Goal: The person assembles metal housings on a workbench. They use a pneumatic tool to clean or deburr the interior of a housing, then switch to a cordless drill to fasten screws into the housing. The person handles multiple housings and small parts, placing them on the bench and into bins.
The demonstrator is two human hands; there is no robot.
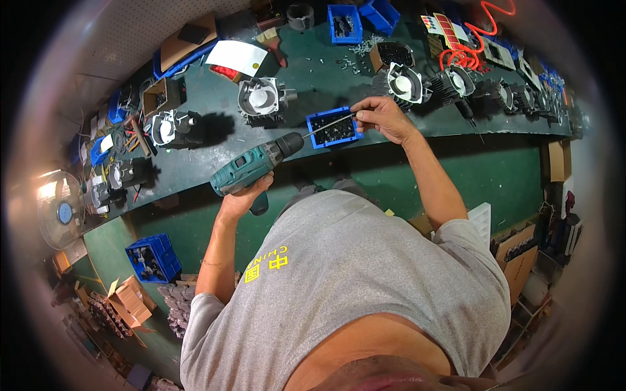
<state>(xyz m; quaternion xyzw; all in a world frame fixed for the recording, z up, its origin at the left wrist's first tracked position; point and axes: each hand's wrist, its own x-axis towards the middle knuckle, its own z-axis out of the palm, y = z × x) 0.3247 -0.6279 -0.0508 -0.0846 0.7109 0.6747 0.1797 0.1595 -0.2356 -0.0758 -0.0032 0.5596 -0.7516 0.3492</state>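
My left hand [246,196] is wrapped round the handle of a teal cordless drill [244,167], held over the front edge of the bench. Its long thin bit [323,126] points right across a small blue bin [310,135] of small black parts. At the bit's tip, the fingers of my right hand [385,120] are pinched together. What they hold there is too small to make out. Beyond the drill stands a grey finned engine cylinder [259,98]. Another finned cylinder [405,85] is just past my right hand.
More cylinders, one of them [171,128] at the left, line the dark green bench [215,171]. Blue bins [344,25] and loose screws [352,64] lie at the back. A red coiled hose [486,29] hangs at the back right. A fan [63,212] stands far left.
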